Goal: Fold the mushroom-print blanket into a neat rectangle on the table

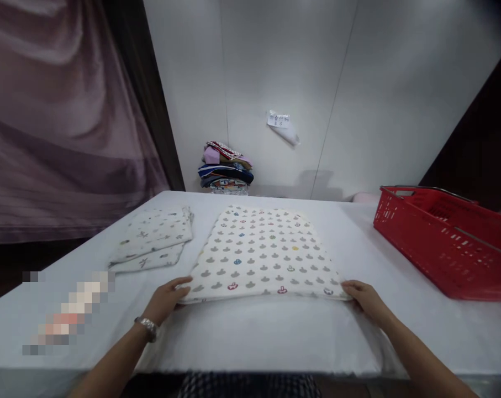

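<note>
A white cloth with rows of small grey and coloured mushroom shapes point(260, 249) lies spread as a rectangle on the white-covered table point(267, 337). My left hand point(167, 298), with a metal bracelet at the wrist, pinches its near left corner. At the near right corner, my right hand point(366, 298) grips the edge between thumb and fingers. The near edge is pulled straight between both hands, sagging slightly upward in the middle. Left of it lies a folded white cloth with a sparse leaf-like print point(154, 237), apart from my left hand.
A red plastic basket point(432, 243) with a metal handle stands on the right of the table. Beyond the far edge is a stack of folded fabrics point(226, 168). A paper note point(279, 120) hangs on the wall. A pinkish curtain point(63, 121) covers the left side.
</note>
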{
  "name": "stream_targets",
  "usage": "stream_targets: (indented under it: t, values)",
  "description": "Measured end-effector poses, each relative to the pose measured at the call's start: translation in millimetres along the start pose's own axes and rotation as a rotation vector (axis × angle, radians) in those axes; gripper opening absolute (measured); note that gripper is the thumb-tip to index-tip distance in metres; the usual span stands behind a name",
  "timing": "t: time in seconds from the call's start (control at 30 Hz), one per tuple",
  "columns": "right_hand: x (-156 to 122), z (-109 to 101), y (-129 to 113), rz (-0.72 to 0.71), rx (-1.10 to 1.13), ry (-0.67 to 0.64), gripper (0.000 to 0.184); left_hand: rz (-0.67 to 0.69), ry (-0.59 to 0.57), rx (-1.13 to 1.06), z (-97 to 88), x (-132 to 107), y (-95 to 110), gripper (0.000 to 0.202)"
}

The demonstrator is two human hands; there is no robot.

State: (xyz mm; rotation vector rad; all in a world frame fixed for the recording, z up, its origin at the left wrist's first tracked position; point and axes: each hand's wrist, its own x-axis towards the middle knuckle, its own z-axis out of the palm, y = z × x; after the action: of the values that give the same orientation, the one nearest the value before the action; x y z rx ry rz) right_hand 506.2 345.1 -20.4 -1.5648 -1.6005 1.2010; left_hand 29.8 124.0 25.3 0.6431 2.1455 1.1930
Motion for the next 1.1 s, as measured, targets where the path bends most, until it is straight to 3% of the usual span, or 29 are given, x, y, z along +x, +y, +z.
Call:
stream_targets:
  t: [0.17, 0.43, 0.6, 0.77, 0.83, 0.93, 1.03, 1.1]
  values:
    - [-16.7, -7.3, 13.9, -0.034, -0.014, 0.005, 0.036, 0.086, 0.01, 0.099, -0.9, -18.8, -20.4, 0.054]
    - [-35.4, -12.0, 23.0, -0.092, -0.204, 0.015, 0.037, 0.123, 0.018, 0.163, -5.5, -23.3, -37.5, 0.054]
    - [-40.6, -8.5, 24.7, -0.19, -0.558, -0.018, 0.032, 0.205, 0.074, 0.468, -0.3, -21.9, -37.9, 0.036]
    - [-47.2, -6.3, 24.7, -0.322, -0.961, 0.023, 0.039, 0.205, 0.064, 0.858, 3.9, -30.7, -35.0, 0.04]
    - [-50.8, -2.3, 23.7, -0.478, -1.04, 0.122, 0.039, 0.324, 0.162, 0.93, 8.1, -37.5, -35.5, 0.04]
    - [-57.5, 16.0, 17.5, -0.773, -1.033, 0.273, 0.034, 0.674, 0.248, 0.914, 26.2, -49.9, -37.9, 0.036]
    - [-64.6, 49.7, 6.0, -1.065, -0.897, 0.137, 0.028, 1.021, 0.041, 0.857, 57.5, -61.0, -39.4, 0.029]
    - [-67.3, 74.3, -1.6, -1.184, -0.827, -0.001, 0.027, 1.144, -0.085, 0.84, 78.4, -64.2, -38.4, 0.027]
